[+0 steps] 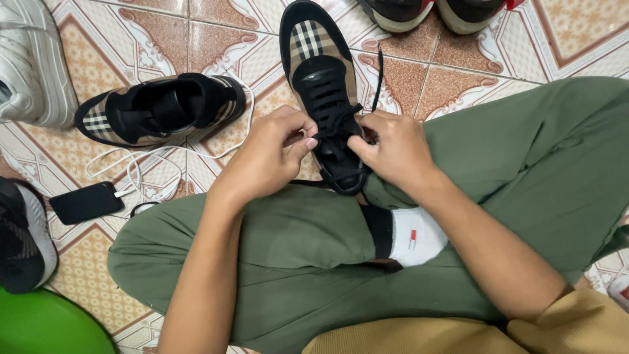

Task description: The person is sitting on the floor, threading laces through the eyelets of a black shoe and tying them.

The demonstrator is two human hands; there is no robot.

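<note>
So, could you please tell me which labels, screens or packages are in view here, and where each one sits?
Phone: on the tiled floor at left, a dark rectangle with its screen off and a white cable plugged in.
Sock tag: a small red and white mark on the white sock.
No packages or signs.

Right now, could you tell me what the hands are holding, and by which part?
Both hands, left hand and right hand, pinch the black laces of the checked shoe, near its tongue opening.
</note>
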